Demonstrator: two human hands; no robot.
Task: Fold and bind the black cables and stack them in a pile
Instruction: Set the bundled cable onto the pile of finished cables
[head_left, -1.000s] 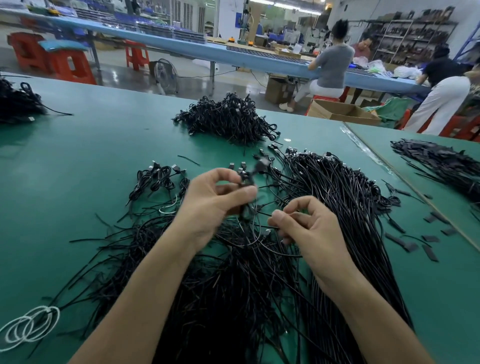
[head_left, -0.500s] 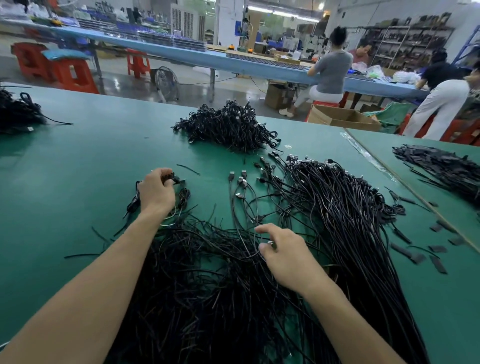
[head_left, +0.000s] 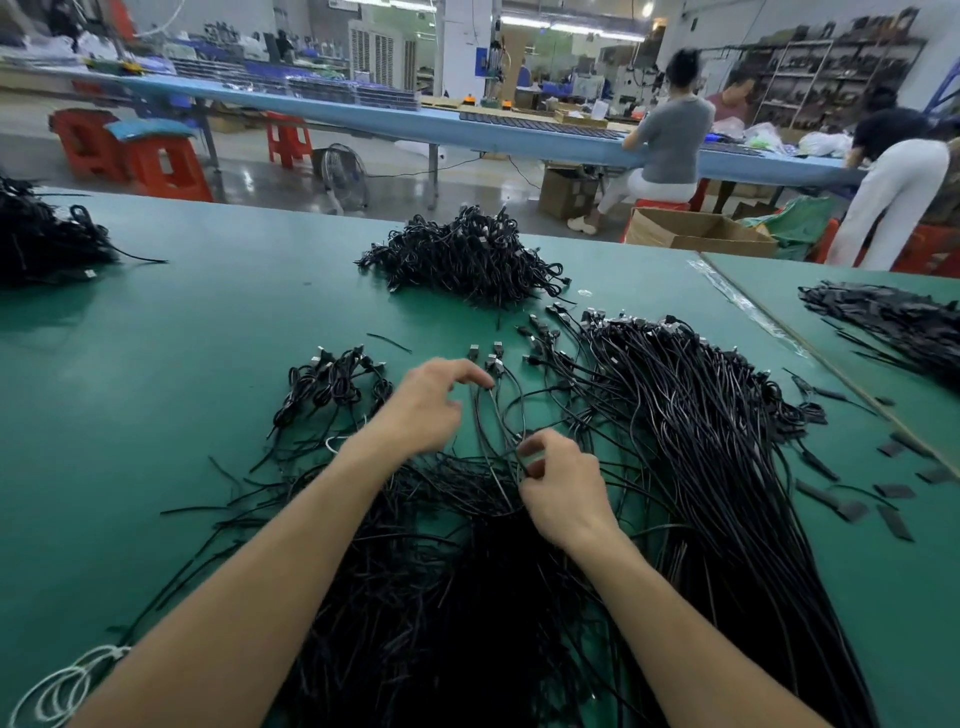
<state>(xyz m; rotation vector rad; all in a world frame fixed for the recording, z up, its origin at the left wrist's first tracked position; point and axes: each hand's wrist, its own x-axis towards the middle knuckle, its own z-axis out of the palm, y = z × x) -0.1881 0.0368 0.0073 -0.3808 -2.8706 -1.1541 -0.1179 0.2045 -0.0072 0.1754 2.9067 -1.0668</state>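
The right hand has its fingers curled and pinches a few thin strands of the loose cables. These spread in a long, glossy black sheaf under both forearms and fan out to the right of that hand, with small square plugs at their far ends. The left hand is held just above and to the left of the right one. Its fingers are bent and its fingertips are at a strand just short of the plugs; whether it grips the strand cannot be told.

Just left of the left hand lie a few small folded bundles, looped and knotted. Beyond both hands, well apart, stands the pile, a rounded, bristly heap of bound black cable. Flat dark strips are scattered to the right of the right hand. All of it rests on the smooth green table.
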